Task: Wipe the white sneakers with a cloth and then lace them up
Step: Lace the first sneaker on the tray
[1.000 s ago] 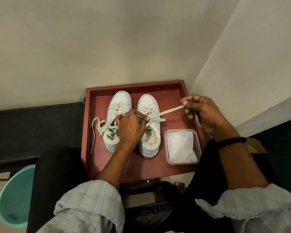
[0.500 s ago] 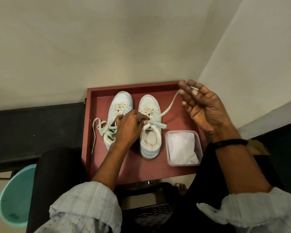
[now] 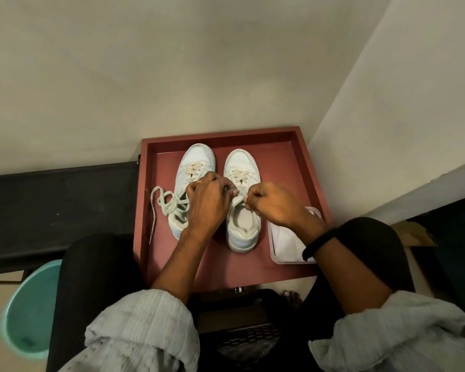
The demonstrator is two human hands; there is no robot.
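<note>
We take the tray (image 3: 306,167) as our landmark. Two sneakers stand side by side in it, toes toward its far wall: the left sneaker (image 3: 196,159) nearer its left wall, the right sneaker (image 3: 242,234) about mid-tray. A container (image 3: 275,253) sits in the tray's near right corner, with a cloth (image 3: 287,242) in it. Our left hand (image 3: 210,202) and right hand (image 3: 274,202) meet over the right sneaker, a lace (image 3: 238,201) between them. A loose lace (image 3: 159,202) trails toward the tray's left wall. A basin (image 3: 30,304) stands left of the tray, nearer us.

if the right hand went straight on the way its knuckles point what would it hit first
Probably the left hand: the right hand points left across the right sneaker, the two nearly meeting at the lace. Depth is unclear.
</note>
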